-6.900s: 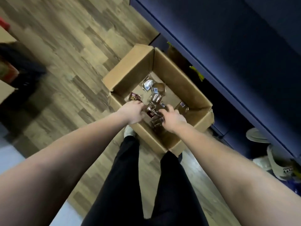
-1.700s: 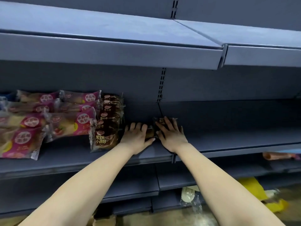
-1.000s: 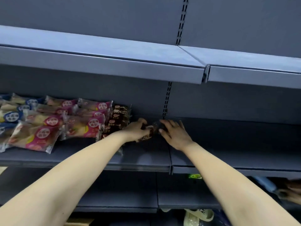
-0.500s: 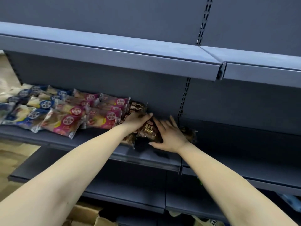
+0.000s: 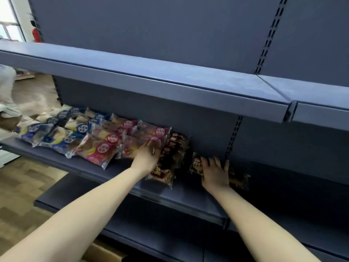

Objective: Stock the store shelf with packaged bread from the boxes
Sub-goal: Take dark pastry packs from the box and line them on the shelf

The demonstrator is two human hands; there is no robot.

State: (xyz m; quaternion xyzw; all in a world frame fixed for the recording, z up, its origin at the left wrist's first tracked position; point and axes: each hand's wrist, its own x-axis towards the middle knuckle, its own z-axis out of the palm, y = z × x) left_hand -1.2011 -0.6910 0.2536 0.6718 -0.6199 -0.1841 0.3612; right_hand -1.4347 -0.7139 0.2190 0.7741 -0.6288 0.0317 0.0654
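On the middle shelf (image 5: pixel 85 166) a stack of brown bread packets (image 5: pixel 171 157) leans next to the pink packets (image 5: pixel 105 148). My left hand (image 5: pixel 146 157) lies with straight fingers against the left side of that brown stack, over the edge of a pink packet. To the right, a few loose brown packets (image 5: pixel 238 176) lie flat on the shelf. My right hand (image 5: pixel 215 172) presses on them with spread fingers. My hands cover part of the packets.
Blue bread packets (image 5: pixel 62 133) fill the left end of the shelf. An upper shelf (image 5: pixel 170 80) overhangs my hands. A lower shelf (image 5: pixel 132 214) juts out below. A cardboard box (image 5: pixel 105 252) shows at the bottom, above wooden floor (image 5: pixel 18 186).
My hands have moved apart. The left hand shifted to the left side of the brown stack. The right hand moved right and now presses packets lying flat on the shelf.
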